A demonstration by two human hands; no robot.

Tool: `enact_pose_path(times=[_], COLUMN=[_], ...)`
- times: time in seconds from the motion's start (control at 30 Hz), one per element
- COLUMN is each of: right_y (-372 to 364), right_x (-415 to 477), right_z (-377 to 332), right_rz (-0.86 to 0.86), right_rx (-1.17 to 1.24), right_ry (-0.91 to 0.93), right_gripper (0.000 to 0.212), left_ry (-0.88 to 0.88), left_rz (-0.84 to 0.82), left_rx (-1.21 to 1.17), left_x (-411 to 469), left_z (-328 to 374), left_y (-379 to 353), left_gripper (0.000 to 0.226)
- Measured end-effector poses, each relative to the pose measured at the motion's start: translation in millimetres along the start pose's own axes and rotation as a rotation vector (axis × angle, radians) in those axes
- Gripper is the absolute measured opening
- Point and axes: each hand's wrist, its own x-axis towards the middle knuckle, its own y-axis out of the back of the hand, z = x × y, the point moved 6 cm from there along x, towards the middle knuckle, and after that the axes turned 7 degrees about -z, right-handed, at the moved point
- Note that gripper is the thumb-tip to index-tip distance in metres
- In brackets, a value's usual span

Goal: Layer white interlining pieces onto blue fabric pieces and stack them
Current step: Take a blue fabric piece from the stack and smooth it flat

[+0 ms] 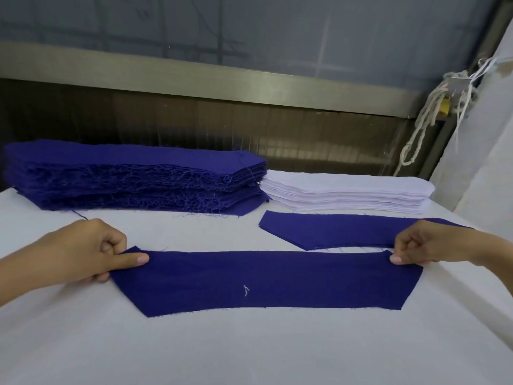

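Both hands, left hand and right hand, are pinching the ends of the blue fabric piece, lying flat on the worktop. Keep tension even, smoothing wrinkles before adding interlining from the white stack.

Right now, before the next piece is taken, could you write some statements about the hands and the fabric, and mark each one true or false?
1. The left hand pinches the left end of the near blue piece. True.
2. A white interlining piece already covers the near blue piece. False: only a small white thread lies on it.
3. The white interlining stack sits to the right of the blue stack. True.
4. The right hand holds a white piece. False: it pinches the right end of the near blue piece.
5. A second blue piece lies flat in front of the white interlining stack. True.
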Motion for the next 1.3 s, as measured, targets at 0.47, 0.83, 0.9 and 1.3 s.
enact_pose_path(times=[0.47, 0.83, 0.9, 1.3], right_y=[3, 86, 98, 147], right_x=[-3, 3, 7, 46], right_z=[-1, 23, 37, 97], right_rz=[0.0, 0.826, 0.913, 1.142], right_rx=[-0.018, 0.378, 0.378, 0.249], right_ry=[-0.017, -0.011, -0.03, -0.224], right_gripper=[0.026, 0.024, 0.017, 0.026], left_ry=[-0.222, -0.639, -0.677, -0.583], left_rz=[0.642, 0.721, 0.721, 0.605], left_rx=[0.208, 0.431, 0.467, 0.769], left_x=[-14, 13, 31, 135], left_z=[15, 200, 225, 288], left_y=[52, 41, 37, 19], left_gripper=[0.035, 0.024, 0.027, 0.032])
